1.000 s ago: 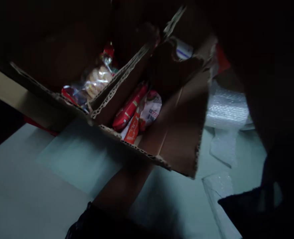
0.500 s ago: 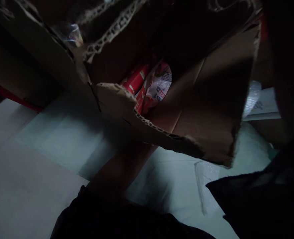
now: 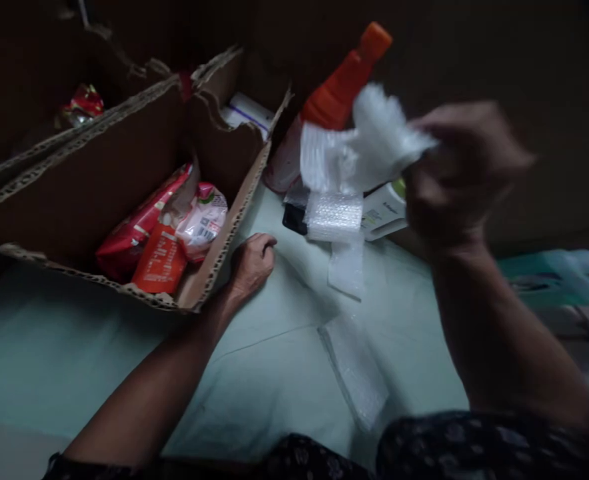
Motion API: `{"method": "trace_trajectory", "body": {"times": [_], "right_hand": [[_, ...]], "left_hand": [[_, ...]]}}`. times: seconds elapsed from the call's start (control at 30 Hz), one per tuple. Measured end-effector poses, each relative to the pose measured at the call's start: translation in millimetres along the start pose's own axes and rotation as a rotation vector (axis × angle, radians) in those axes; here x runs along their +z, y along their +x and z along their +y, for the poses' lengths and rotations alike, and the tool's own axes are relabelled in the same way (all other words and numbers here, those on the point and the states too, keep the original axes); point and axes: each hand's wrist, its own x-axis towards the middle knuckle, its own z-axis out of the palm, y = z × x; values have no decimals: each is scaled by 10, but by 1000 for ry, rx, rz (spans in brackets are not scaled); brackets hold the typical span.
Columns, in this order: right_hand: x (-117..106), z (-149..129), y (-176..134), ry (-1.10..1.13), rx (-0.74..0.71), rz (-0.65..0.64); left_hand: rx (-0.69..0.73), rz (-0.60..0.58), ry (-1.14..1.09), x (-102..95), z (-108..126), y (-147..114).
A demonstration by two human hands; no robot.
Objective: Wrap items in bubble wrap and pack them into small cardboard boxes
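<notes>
My right hand (image 3: 467, 163), smeared by motion, is raised at the upper right. It pinches the end of a crumpled strip of white bubble wrap (image 3: 342, 160). The strip passes in front of an orange-topped bottle (image 3: 334, 90). My left hand (image 3: 254, 263) rests on the pale green sheet (image 3: 274, 347), its fingers curled in and nothing seen in them. Right beside it stands a torn-edged cardboard box (image 3: 114, 150). Inside lie a red packet (image 3: 129, 230), an orange packet (image 3: 158, 263) and a pink-and-white packet (image 3: 203, 220).
A white bottle (image 3: 384, 210) and a black object (image 3: 294, 219) lie behind the hanging wrap. Another flat piece of bubble wrap (image 3: 354, 370) is on the sheet near me. A shiny red-and-gold wrapper (image 3: 85, 103) shows at the far left. Green packaging (image 3: 534, 277) is at the right.
The view has swung, so the box now sits to the left. My right hand, unseen before, is raised with the bubble wrap. My left hand has come into sight beside the box.
</notes>
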Motion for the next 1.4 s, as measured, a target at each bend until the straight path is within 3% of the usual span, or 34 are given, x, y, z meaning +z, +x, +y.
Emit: {"method": "trace_trajectory", "body": {"times": [0.07, 0.2, 0.27, 0.37, 0.5, 0.6, 0.67, 0.8, 0.93, 1.07, 1.23, 1.33, 1.4], "right_hand": [[156, 147, -99, 24, 73, 5], [481, 455, -410, 178, 128, -256], [504, 562, -689, 255, 120, -229], [405, 659, -1330, 326, 137, -212], [285, 658, -2427, 482, 250, -420], [265, 465, -3108, 492, 292, -505], [262, 249, -3360, 463, 302, -508], [244, -168, -3372, 515, 227, -451], [280, -194, -3089, 596, 96, -360], [492, 125, -2773, 481, 229, -265], [805, 422, -2406, 487, 356, -321], [745, 611, -2382, 541, 388, -319], [550, 795, -2468, 588, 394, -350]], "left_hand": [[24, 15, 34, -44, 22, -12], [51, 18, 86, -90, 50, -17], [57, 17, 108, -98, 58, -22], [58, 19, 146, -122, 57, -46], [51, -2, 223, -188, 79, -62], [66, -38, 300, -160, 179, -110], [98, -96, 349, -54, 298, -240], [269, -367, 400, 275, 569, -799], [382, -564, 493, 393, 672, -1432], [329, -479, 532, 260, 611, -1751], [212, -342, 404, 212, 512, -1889], [153, -274, 322, 204, 466, -1951], [113, -259, 254, 170, 452, -1981]]}}
